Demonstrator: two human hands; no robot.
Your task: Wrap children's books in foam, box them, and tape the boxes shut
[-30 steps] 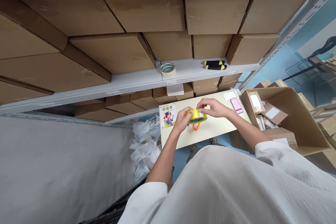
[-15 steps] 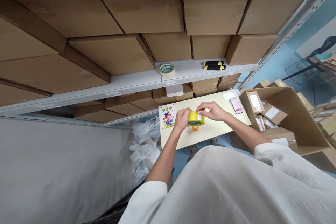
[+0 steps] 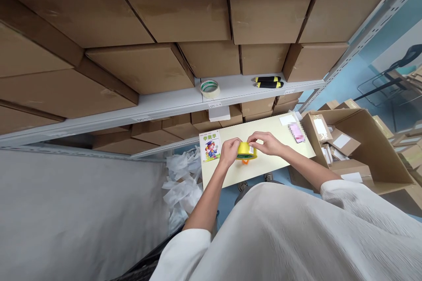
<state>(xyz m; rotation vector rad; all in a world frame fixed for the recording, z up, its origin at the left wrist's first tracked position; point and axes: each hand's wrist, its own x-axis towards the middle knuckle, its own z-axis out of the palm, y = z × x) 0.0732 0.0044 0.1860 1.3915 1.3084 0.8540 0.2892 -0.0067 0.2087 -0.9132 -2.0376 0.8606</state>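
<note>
Grey, smooth surfacing [image 3: 82, 210] fills the lower left of the frame, and above it metal shelving [image 3: 178, 100] loaded with brown cardboard boxes [image 3: 141, 68] spans the upper part; crumpled white sheeting [image 3: 183, 195] lies just left of the pale table [image 3: 234, 174] at lower centre. On the table's left end rests a book [image 3: 211, 145] with a cartoon figure on its cover, while a pale tape roll [image 3: 211, 94] sits on the shelf edge above. Near the middle of the frame, the left hand [image 3: 230, 151] grips the left side of a yellow tape roll [image 3: 245, 149], held up over the table, with part of an orange object [image 3: 245, 162] showing just below it. At its upper right edge, the right hand [image 3: 266, 142] touches the roll with thumb and fingertips drawn together; whether they pinch the tape, I cannot tell. Farther right, two black-and-yellow tools [image 3: 268, 82] lie side by side on the shelf, a pink-screened phone [image 3: 297, 132], blurred into squares, lies on the table, and at the right a large open carton [image 3: 385, 153] holds smaller boxes [image 3: 344, 141]
</note>
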